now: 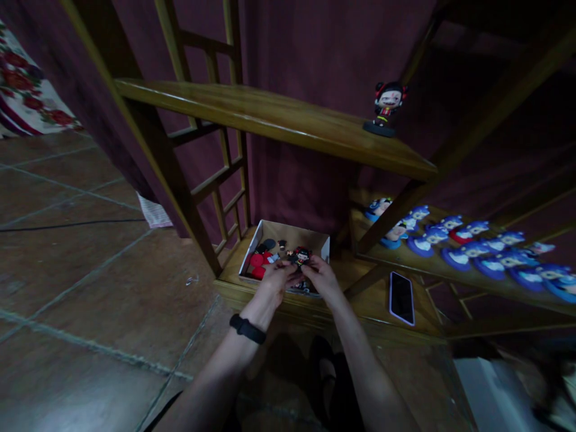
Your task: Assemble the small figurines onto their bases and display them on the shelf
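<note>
Between my two hands, over the box, is a small figurine (302, 255) with black hair, red hair ties and dark clothes. My left hand (279, 278) is closed on its lower left side, with a black band on the wrist. From the right, my right hand (319, 274) grips the same figurine with its fingertips. Beneath them stands an open cardboard box (294, 230) on the low wooden shelf. Inside it lie red round pieces (256, 260), a dark disc (269, 244) and other small parts. My hands hide part of the box's contents.
A similar figurine (387, 107) stands on a dark base on the upper shelf (252, 111). Several blue and white figurines (427, 239) fill the shelf at right. A phone (402, 298) lies on the low shelf. Wooden posts and lattice (220, 174) frame the left side.
</note>
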